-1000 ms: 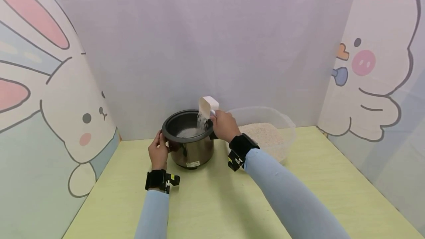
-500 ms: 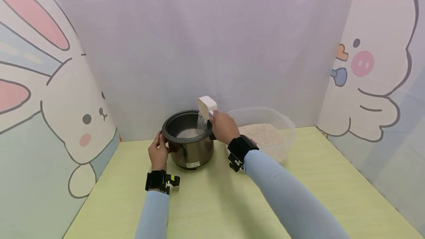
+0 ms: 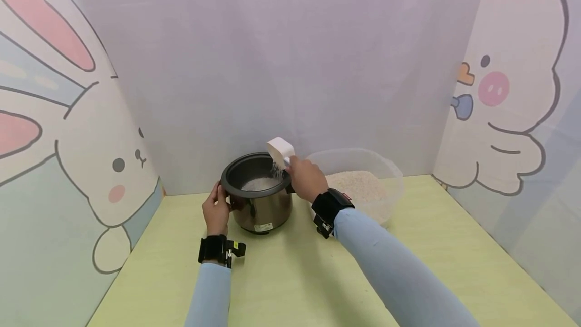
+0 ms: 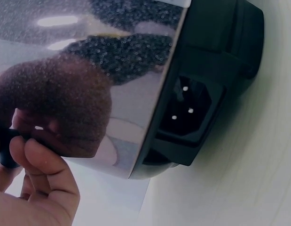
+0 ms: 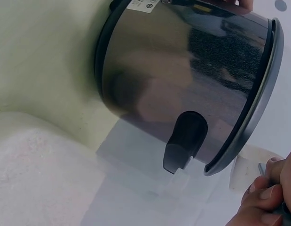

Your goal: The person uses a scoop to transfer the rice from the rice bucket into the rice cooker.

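Note:
A dark metallic rice cooker (image 3: 265, 211), lid off, stands on the table with its black inner pot tilted toward the head view. White rice (image 3: 258, 184) lies in the pot. My left hand (image 3: 216, 211) grips the cooker's left side; in the left wrist view its fingers and thumb pinch the black side handle (image 4: 9, 149). The handle of a white measuring scoop (image 3: 280, 150) is held in my right hand (image 3: 309, 179). Tipped over the pot's right rim, the scoop lets a thin stream of grains fall inside. Another black handle (image 5: 185, 141) sticks out from the cooker's right side.
Right of the cooker, below my right forearm, a translucent plastic tub (image 3: 394, 178) holds a heap of rice (image 3: 358, 188). A cloth backdrop (image 3: 290, 64) rises close behind. The cooker's power socket (image 4: 185, 117) faces the left wrist camera, with no cord in it.
My right hand and the scoop have shifted slightly left and down, with the scoop tipped further. The falling stream of rice has thinned. My left hand stays on the cooker.

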Demonstrator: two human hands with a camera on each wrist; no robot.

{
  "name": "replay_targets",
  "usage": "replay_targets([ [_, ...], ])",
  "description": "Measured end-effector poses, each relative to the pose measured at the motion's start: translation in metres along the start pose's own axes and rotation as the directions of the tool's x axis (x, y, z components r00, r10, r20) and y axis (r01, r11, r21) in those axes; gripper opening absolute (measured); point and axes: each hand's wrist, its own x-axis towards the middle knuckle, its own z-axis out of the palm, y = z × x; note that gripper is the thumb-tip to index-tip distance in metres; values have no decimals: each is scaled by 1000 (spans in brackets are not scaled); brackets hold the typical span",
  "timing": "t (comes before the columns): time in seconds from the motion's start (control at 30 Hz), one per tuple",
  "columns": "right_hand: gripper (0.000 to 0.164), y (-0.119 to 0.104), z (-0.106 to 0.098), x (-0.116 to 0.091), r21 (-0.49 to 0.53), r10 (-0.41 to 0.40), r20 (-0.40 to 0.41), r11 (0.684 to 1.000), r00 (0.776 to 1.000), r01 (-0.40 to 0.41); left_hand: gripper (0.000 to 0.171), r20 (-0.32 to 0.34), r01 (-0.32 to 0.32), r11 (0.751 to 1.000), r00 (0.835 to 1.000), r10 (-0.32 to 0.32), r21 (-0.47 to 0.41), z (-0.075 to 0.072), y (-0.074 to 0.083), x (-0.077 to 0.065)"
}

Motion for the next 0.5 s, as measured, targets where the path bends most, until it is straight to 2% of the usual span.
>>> replay_targets([
  [0.1, 18, 0, 1, -2, -42, -18, 13, 999, 1000, 19, 45, -5, -3, 1000, 1000, 3, 6, 0, 0, 0],
  [0.3, 21, 2, 5, -2, -192, -59, 29, 979, 998, 64, 45, -2, -14, 1000, 1000, 14, -10, 0, 0, 0],
  [0.43, 24, 6, 10, -2, -284, -117, 26, 951, 993, 120, 44, -4, -19, 1000, 1000, 19, -15, 0, 1, 0],
  [0.5, 26, 7, 12, -3, -353, -166, 21, 922, 986, 162, 44, -6, -16, 1000, 1000, 16, -20, 0, 1, 0],
])
